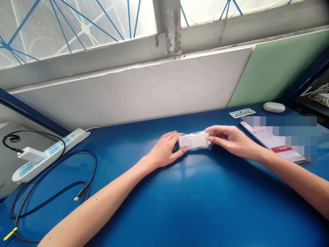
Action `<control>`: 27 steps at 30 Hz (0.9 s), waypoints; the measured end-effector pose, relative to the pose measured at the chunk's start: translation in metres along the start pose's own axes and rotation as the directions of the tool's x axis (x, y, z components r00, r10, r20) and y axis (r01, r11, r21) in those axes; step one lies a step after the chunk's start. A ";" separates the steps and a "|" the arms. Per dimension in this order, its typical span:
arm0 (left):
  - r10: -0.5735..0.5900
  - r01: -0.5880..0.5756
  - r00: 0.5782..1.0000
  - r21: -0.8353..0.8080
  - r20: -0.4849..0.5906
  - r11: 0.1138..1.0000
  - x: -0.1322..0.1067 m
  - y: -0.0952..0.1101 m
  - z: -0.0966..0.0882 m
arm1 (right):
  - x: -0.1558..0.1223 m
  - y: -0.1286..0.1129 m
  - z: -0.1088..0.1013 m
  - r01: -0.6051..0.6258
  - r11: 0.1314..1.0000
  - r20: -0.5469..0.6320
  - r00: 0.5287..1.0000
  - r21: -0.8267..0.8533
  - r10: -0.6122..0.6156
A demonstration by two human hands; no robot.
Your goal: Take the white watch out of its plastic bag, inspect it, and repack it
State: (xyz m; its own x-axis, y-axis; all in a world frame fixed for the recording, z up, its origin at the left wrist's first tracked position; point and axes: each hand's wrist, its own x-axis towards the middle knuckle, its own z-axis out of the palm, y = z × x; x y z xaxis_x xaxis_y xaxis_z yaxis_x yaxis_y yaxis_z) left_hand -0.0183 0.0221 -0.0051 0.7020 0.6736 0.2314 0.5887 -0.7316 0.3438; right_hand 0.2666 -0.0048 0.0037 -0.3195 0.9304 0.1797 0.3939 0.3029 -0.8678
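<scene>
A small clear plastic packet [194,140] with a white item and label inside sits just above the blue table [180,199], held from both ends. My left hand [164,149] grips its left end, thumb below and fingers curled over the top. My right hand [230,139] pinches the right end between thumb and fingers. Both forearms stretch across the table toward the packet.
A white power strip [48,152] with a white plug adapter [31,154] lies at the left edge, and a black cable [51,192] loops from it. To the right lie a phone [272,142] with its screen lit, a white card [242,112] and a white earbud case [273,107]. A white wall panel stands behind.
</scene>
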 end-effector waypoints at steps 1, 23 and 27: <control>-0.015 0.015 1.000 -0.005 0.001 1.000 0.000 0.000 0.000 | 0.001 0.001 -0.001 -0.034 0.998 0.027 0.999 0.057 0.033; -0.015 0.015 0.999 -0.024 0.028 1.000 0.000 0.005 -0.005 | -0.002 0.014 -0.011 0.277 0.754 0.218 0.959 -0.595 -0.180; -0.011 0.011 0.999 -0.011 0.039 1.000 0.000 0.006 -0.005 | -0.003 0.019 -0.017 0.307 0.736 0.317 0.939 -0.604 -0.132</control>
State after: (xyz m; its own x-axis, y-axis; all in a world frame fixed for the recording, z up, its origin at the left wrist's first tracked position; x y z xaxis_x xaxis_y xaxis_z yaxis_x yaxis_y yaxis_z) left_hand -0.0169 0.0182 0.0018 0.7106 0.6769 0.1921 0.5920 -0.7227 0.3568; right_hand 0.2897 0.0011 -0.0054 -0.6250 0.7685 0.1370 0.7121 0.6332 -0.3034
